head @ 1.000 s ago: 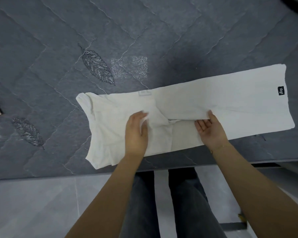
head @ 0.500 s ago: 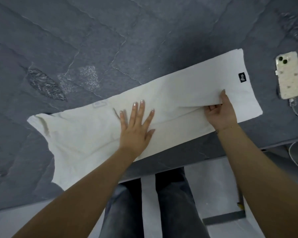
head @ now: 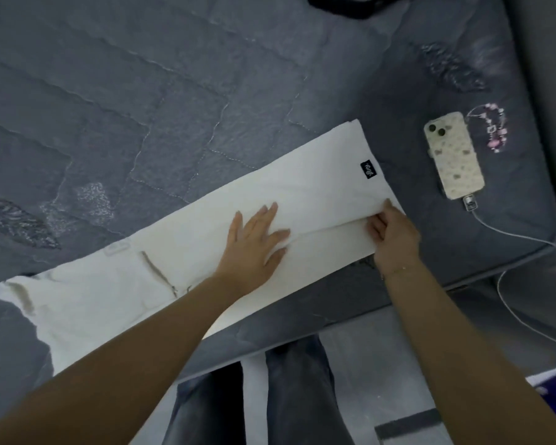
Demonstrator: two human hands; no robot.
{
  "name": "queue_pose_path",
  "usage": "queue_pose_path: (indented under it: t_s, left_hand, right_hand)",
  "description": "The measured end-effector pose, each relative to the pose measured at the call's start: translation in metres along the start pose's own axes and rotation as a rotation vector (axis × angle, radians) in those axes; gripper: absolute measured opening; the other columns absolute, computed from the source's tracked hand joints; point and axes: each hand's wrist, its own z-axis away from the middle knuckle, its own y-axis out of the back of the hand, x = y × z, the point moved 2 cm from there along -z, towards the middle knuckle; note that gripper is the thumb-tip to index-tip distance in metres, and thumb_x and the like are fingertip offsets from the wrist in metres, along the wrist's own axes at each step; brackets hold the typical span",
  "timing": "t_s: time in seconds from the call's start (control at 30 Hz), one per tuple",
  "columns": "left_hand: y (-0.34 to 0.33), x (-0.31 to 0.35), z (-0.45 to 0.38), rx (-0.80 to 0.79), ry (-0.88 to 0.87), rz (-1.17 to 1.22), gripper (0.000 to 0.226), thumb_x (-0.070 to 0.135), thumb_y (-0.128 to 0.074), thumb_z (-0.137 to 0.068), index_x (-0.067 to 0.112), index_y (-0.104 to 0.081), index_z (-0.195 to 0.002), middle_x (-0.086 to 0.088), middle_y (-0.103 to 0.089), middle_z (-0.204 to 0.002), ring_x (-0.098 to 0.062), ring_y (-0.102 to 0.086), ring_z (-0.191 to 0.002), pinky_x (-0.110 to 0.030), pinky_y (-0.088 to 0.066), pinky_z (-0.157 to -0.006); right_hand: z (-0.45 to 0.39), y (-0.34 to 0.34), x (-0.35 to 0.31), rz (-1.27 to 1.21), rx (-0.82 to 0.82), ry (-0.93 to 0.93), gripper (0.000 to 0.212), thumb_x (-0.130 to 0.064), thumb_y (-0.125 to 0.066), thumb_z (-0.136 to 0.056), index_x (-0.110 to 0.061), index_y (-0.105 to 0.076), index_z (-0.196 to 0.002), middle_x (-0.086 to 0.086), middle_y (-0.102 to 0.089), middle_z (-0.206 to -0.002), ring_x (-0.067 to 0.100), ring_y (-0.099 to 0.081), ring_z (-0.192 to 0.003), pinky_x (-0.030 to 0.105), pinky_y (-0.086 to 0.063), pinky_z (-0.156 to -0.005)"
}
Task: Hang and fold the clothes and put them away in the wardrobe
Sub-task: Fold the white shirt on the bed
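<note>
A white garment point(head: 187, 277), folded into a long strip, lies on the grey quilted bed point(head: 174, 107), running from about eight o'clock near the bed's near edge up to about two o'clock. A small black label point(head: 365, 169) sits on it close to its two o'clock end.

The left hand point(head: 254, 242) lies flat on the middle of the strip, palm down, fingers straight and spread apart, pointing toward one o'clock. It presses the cloth and grips nothing.

The right hand point(head: 394, 234) is at the strip's three o'clock end, just below the label. Its fingers are curled under a folded edge of the cloth with the thumb on top, so it pinches that fold. A thin bracelet point(head: 398, 270) circles the wrist.

Beyond the garment's end, at about two o'clock, a phone point(head: 453, 155) in a pale patterned case lies face down on the bed, apart from the cloth. A white cable point(head: 507, 234) is plugged into its lower end and trails over the bed's edge. A beaded charm point(head: 491, 128) lies just beside the phone, further toward three o'clock.

At twelve o'clock a dark item point(head: 350, 4) is cut off by the frame's edge. The person's legs in dark trousers point(head: 296, 396) show at six o'clock, over a pale floor point(head: 366, 364).
</note>
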Motion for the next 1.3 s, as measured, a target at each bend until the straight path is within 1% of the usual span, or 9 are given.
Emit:
queue_pose_path:
  t_s: [0.1, 0.17, 0.27, 0.43, 0.57, 0.73, 0.93, 1.1, 1.3]
  left_hand:
    - [0.033, 0.024, -0.048, 0.242, 0.065, 0.212, 0.036, 0.024, -0.059, -0.095, 0.018, -0.059, -0.131, -0.007, -0.041, -0.150, -0.025, -0.039, -0.138, -0.047, -0.017, -0.118]
    - [0.048, 0.035, -0.092, 0.256, 0.195, 0.295, 0.040, 0.025, -0.061, -0.094, 0.018, -0.056, -0.132, -0.006, -0.043, -0.147, -0.024, -0.039, -0.135, -0.041, -0.023, -0.114]
    - [0.061, 0.046, -0.157, 0.167, 0.384, 0.303, 0.049, 0.039, -0.065, -0.089, 0.020, -0.052, -0.133, -0.006, -0.044, -0.139, -0.026, -0.037, -0.132, -0.037, -0.028, -0.108]
    - [0.077, 0.056, -0.212, -0.017, 0.385, 0.585, 0.027, 0.039, -0.070, -0.087, 0.017, -0.056, -0.092, 0.006, -0.056, -0.084, -0.007, -0.053, -0.074, -0.014, -0.043, -0.065]
    - [0.082, 0.064, -0.215, -0.166, 0.297, 0.645, 0.035, 0.031, -0.067, -0.091, 0.002, -0.063, -0.111, -0.005, -0.063, -0.097, -0.016, -0.057, -0.085, -0.024, -0.044, -0.075]
    - [0.100, 0.063, -0.193, -0.164, 0.259, 0.767, 0.028, 0.025, -0.067, -0.092, 0.003, -0.069, -0.109, -0.012, -0.071, -0.105, -0.019, -0.064, -0.086, -0.030, -0.051, -0.085]
    - [0.147, 0.041, -0.139, -0.179, 0.136, 0.848, 0.036, 0.020, -0.072, -0.088, -0.006, -0.062, -0.110, -0.030, -0.065, -0.103, -0.030, -0.058, -0.088, -0.049, -0.049, -0.087]
    - [0.186, -0.011, -0.051, -0.159, 0.026, 0.849, 0.009, 0.009, -0.072, -0.086, 0.008, -0.068, -0.094, -0.008, -0.070, -0.082, -0.012, -0.065, -0.077, -0.016, -0.048, -0.076]
    - [0.202, -0.112, 0.084, -0.153, 0.018, 0.860, 0.012, 0.001, -0.069, -0.084, 0.008, -0.068, -0.094, -0.002, -0.074, -0.087, -0.003, -0.067, -0.080, -0.013, -0.050, -0.079]
  right_hand:
    - [0.003, 0.023, 0.008, 0.051, 0.088, -0.020, 0.019, -0.021, -0.057, -0.098, -0.020, -0.052, -0.080, -0.003, -0.050, -0.078, 0.006, -0.045, -0.064, 0.011, -0.042, -0.045]
    - [0.009, 0.042, 0.019, 0.040, 0.164, -0.040, 0.005, -0.021, -0.059, -0.097, -0.019, -0.059, -0.101, -0.002, -0.055, -0.094, 0.009, -0.053, -0.078, 0.017, -0.053, -0.067]
    - [0.014, 0.060, 0.031, -0.087, 0.158, -0.104, 0.045, -0.020, -0.067, -0.091, -0.011, -0.054, -0.133, 0.000, -0.055, -0.123, 0.014, -0.053, -0.114, 0.031, -0.046, -0.104]
    - [-0.004, 0.066, 0.023, -0.081, -0.036, -0.095, 0.042, -0.024, -0.067, -0.091, -0.011, -0.058, -0.130, 0.005, -0.064, -0.123, 0.018, -0.061, -0.111, 0.030, -0.050, -0.096]
    - [-0.013, 0.051, 0.010, -0.043, -0.166, -0.058, 0.026, -0.021, -0.071, -0.088, -0.013, -0.066, -0.112, 0.004, -0.069, -0.116, 0.017, -0.065, -0.104, 0.032, -0.054, -0.092]
    - [-0.003, 0.040, 0.002, -0.044, -0.014, 0.061, 0.025, -0.019, -0.071, -0.088, -0.006, -0.067, -0.109, 0.009, -0.067, -0.116, 0.022, -0.063, -0.109, 0.039, -0.048, -0.103]
    - [0.070, 0.040, 0.014, 0.056, -0.103, 0.364, 0.009, -0.024, -0.071, -0.089, -0.022, -0.074, -0.080, -0.006, -0.071, -0.081, 0.009, -0.064, -0.079, 0.027, -0.056, -0.075]
    - [0.172, 0.026, 0.056, 0.189, -0.221, 0.530, 0.007, -0.025, -0.069, -0.089, -0.024, -0.076, -0.091, -0.002, -0.075, -0.090, 0.009, -0.069, -0.082, 0.020, -0.055, -0.071]
    - [0.280, -0.019, 0.169, 0.380, -0.293, 0.646, 0.005, -0.020, -0.070, -0.088, -0.025, -0.072, -0.087, -0.006, -0.069, -0.075, 0.001, -0.060, -0.068, 0.012, -0.048, -0.065]
